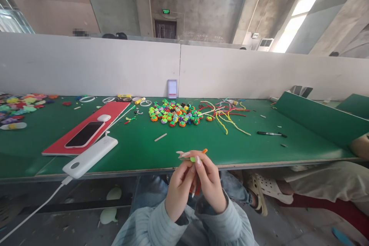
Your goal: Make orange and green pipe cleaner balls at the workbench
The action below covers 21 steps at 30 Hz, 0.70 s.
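Your fingers (198,161) are pinched around that green bit (193,159) by the table (138,152) edge, so loosening up could drop it.

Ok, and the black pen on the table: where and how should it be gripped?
Probably pinch the black pen at mid-barrel from above with the right hand once free, closing on its near and far long sides: it is slim, lies flat and runs roughly left to right.

Stems (226,131) fuzzy; tabletop (138,142) smooth, slightly glossy; power bank (92,155) smooth plastic; phone screen (85,135) glossy; wall (201,4) rough concrete.
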{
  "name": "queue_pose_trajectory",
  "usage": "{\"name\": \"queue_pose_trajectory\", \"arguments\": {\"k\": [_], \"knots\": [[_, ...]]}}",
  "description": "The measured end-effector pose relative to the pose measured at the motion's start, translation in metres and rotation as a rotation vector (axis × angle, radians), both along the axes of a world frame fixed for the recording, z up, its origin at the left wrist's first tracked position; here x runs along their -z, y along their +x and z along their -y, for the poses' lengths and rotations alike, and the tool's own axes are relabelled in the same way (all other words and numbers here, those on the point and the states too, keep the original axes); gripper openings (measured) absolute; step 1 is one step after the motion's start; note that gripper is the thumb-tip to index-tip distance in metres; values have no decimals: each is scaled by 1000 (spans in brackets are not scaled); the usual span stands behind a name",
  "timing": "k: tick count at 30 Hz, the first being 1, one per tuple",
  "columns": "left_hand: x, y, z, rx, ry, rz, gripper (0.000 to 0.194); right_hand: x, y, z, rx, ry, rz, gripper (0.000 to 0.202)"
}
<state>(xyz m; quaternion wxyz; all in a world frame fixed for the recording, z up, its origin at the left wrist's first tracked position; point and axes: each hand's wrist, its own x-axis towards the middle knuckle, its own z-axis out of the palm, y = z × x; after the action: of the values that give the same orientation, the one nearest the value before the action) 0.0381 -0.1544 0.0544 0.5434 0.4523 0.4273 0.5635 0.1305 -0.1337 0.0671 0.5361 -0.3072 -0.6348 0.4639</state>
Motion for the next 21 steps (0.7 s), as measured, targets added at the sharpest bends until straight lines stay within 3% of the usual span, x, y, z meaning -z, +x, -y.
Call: {"name": "queue_pose_trajectory", "arguments": {"k": [3,6,9,13,16,19,21], "knots": [[-2,0,1,17,-5,-37,33,-2,1,1,-80,-120,-38,24],[-6,-8,0,9,31,-72,30,-5,4,-2,-54,-54,-66,22],[-8,-28,-4,-90,87,-149,28,-7,7,-7,-16,-39,-107,22],[-8,-51,-19,-204,76,-108,40,-9,6,-6,-193,-270,-254,29],[-5,-51,-31,8,0,-12,48,-9,0,-3,-404,-437,-308,33],[-3,-42,-38,250,-92,117,52,-7,-4,-2,-548,-498,-275,35],[-1,-36,-40,314,-135,141,47,-6,-4,-2,-592,-515,-264,35]]}}
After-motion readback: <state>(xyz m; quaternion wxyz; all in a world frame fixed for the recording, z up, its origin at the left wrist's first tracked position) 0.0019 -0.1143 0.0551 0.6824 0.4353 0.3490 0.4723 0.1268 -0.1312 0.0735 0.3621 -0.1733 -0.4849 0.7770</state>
